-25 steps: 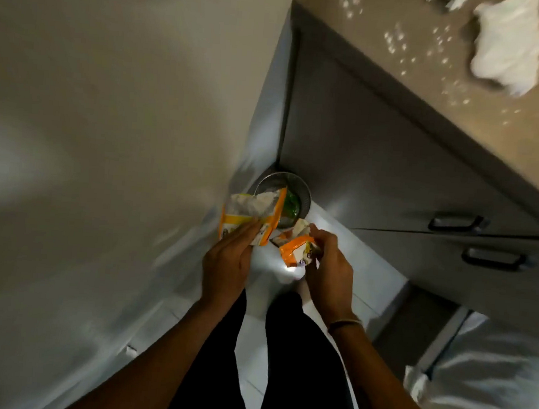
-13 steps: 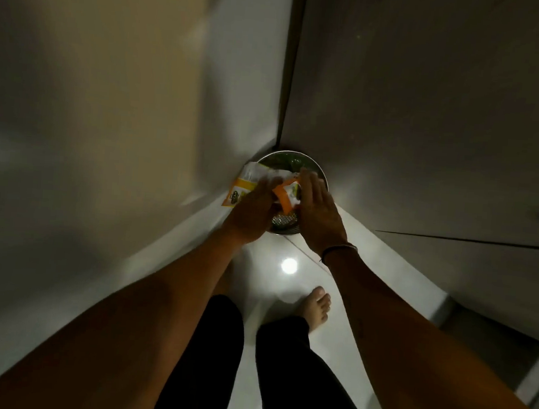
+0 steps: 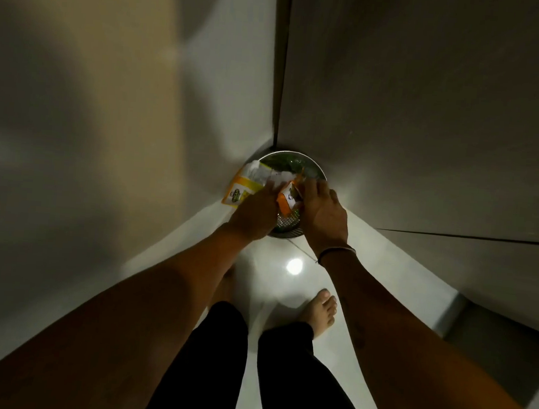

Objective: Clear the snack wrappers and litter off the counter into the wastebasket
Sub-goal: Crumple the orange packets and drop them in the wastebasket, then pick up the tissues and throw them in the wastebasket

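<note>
A round metal mesh wastebasket (image 3: 316, 169) stands on the floor in the corner between a wall and a cabinet, with green litter inside. My left hand (image 3: 254, 213) is over its left rim, shut on a yellow and white snack wrapper (image 3: 247, 183) that hangs partly outside the rim. My right hand (image 3: 322, 211) is over the basket's mouth, shut on a small orange and white wrapper (image 3: 289, 199). Both hands nearly touch each other.
A pale wall (image 3: 106, 127) rises on the left and grey cabinet fronts (image 3: 429, 120) on the right, meeting just behind the basket. White glossy floor tiles (image 3: 294, 266) show a lamp's reflection. My bare feet (image 3: 321, 308) stand close in front of the basket.
The view has tipped down from the counter to the basket. Both hands have dropped with their wrappers from above the basket to its rim and mouth.
</note>
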Demonstrator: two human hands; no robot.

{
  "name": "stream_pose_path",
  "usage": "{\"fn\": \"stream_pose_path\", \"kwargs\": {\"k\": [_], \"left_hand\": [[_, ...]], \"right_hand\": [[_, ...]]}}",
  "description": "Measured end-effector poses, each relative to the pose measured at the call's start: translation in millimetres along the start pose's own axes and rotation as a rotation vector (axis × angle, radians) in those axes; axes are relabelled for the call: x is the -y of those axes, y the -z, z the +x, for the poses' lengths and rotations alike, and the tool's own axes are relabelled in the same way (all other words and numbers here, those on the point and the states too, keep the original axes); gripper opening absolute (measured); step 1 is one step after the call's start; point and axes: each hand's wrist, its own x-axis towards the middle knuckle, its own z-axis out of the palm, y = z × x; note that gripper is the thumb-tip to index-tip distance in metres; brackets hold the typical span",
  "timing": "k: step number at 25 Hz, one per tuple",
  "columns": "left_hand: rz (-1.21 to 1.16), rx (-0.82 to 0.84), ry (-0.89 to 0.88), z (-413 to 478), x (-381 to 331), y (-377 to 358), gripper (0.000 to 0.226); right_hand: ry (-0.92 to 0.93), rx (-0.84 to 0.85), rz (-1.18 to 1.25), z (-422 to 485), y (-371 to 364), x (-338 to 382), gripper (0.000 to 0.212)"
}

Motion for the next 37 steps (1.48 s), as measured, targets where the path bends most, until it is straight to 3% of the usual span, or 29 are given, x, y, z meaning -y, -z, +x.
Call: {"fn": "stream_pose_path", "kwargs": {"k": [3, 6, 9, 14, 18, 24, 27, 32, 37], "left_hand": [[-0.044, -0.042, 0.110, 33, 6, -26, 0.060], [0.164, 0.209, 0.080, 56, 26, -51, 0.049], [0.183, 0.290, 0.155, 56, 26, -50, 0.052], [0.288, 0.212, 0.165, 22, -3, -6, 0.066], [0.306, 0.184, 0.248, -24, -30, 43, 0.077], [0.327, 0.084, 0.194, -109, -93, 136, 0.092], [0.272, -0.043, 0.204, -138, -144, 194, 0.086], [0.364, -0.332, 0.077, -177, -209, 283, 0.077], [0.362, -0.466, 0.027, -170, -257, 371, 0.079]], "right_hand": [[-0.012, -0.045, 0.003, 24, -15, -3, 0.055], [0.097, 0.030, -0.067, 45, -36, 3, 0.049], [0.051, 0.283, -0.125, 55, -58, 8, 0.070], [0.004, 0.344, -0.082, 35, -25, 18, 0.092], [-0.003, 0.223, -0.016, -12, 30, 33, 0.092], [-0.037, -0.006, -0.016, -119, 134, 69, 0.085], [-0.057, -0.170, -0.025, -169, 205, 86, 0.088], [0.002, -0.421, -0.027, -213, 312, 111, 0.075], [0.068, -0.604, 0.041, -232, 404, 125, 0.066]]}}
